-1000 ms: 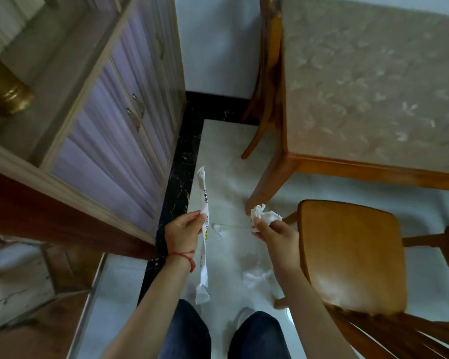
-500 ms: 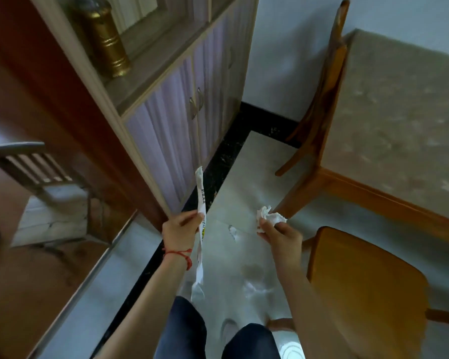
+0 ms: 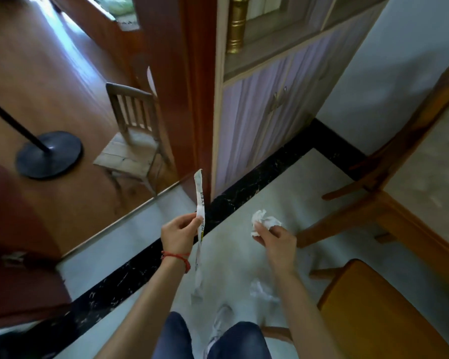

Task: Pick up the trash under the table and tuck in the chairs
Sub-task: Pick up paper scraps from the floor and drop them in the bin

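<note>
The left hand (image 3: 178,233) is pinching a long wrapper (image 3: 199,200), the right hand (image 3: 276,240) is gripping a crumpled tissue (image 3: 263,221). A near-right chair (image 3: 373,314) is waiting, not yet tucked under the tabletop (image 3: 430,172).

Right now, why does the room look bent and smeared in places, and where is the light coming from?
Head view: the wide lens bows the cabinet and door frame; the small chair and table edges smear with motion blur; daylight streaks the wooden floor at upper left; the wrapper strip and crumpled tissue stay fairly sharp.
</note>
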A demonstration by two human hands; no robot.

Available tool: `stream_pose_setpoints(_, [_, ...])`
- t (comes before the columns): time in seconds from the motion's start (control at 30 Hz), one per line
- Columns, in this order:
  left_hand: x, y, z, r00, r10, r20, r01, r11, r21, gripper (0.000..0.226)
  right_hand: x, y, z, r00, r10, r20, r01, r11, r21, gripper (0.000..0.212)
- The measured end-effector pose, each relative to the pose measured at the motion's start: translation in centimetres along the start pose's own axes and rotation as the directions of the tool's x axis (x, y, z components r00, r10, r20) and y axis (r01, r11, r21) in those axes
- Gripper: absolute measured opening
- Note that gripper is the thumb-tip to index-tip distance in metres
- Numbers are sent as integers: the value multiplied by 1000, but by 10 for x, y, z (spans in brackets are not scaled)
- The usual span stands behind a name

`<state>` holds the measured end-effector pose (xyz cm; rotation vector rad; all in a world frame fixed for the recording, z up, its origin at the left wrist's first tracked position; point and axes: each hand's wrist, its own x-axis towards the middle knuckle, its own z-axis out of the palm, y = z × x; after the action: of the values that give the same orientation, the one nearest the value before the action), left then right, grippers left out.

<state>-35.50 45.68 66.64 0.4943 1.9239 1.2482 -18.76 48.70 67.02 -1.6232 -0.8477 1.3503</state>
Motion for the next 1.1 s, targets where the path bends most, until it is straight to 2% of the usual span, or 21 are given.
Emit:
stream_pose_setpoints(0.2, [-9, -25, -74, 994, -45, -101, 37, 996, -79, 18, -45, 13, 37, 994, -14, 106, 20, 998, -58, 18])
stream_pose_setpoints(0.6, [-57, -103, -244, 956, -151, -250, 105, 976, -189, 19, -177, 78, 124, 932, 35, 361, 3, 994, -105, 9])
stream_pose_setpoints(0.77, [-84, -125, -291, 923, -155, -353, 75, 971, -229, 18, -219, 95, 142, 881, 77, 467, -3, 987, -158, 14])
stream_pose_setpoints(0.9, [-109, -140, -315, 875, -196, -442, 72, 957, -282, 18, -241, 104, 154, 827, 94, 555, 21, 980, -198, 6])
stream_pose_setpoints(1.1, [-155, -168, -332, 794, -278, -541, 86, 932, -352, 15, -271, 124, 154, 727, 143, 671, 38, 968, -248, 16])
